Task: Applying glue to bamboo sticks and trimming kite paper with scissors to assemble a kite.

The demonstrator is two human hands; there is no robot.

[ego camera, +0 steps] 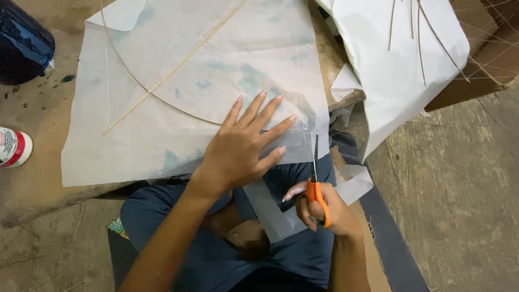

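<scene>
My left hand (243, 146) lies flat with fingers spread on a sheet of thin translucent paper (162, 108) near its lower right corner. The sheet carries a straight thin stick (178, 65) and a curved one (162, 100) crossing it. My right hand (324, 208) grips orange-handled scissors (315, 178), blades pointing up at the sheet's lower right edge. A cut strip of paper (270, 208) hangs over my lap below the board.
The paper rests on a worn wooden board (32, 178). A dark blue container (21, 43) and a red-and-white tube (13, 147) sit at the left. A white sheet with several thin sticks (400, 54) lies at the upper right. Concrete floor (459, 189) is to the right.
</scene>
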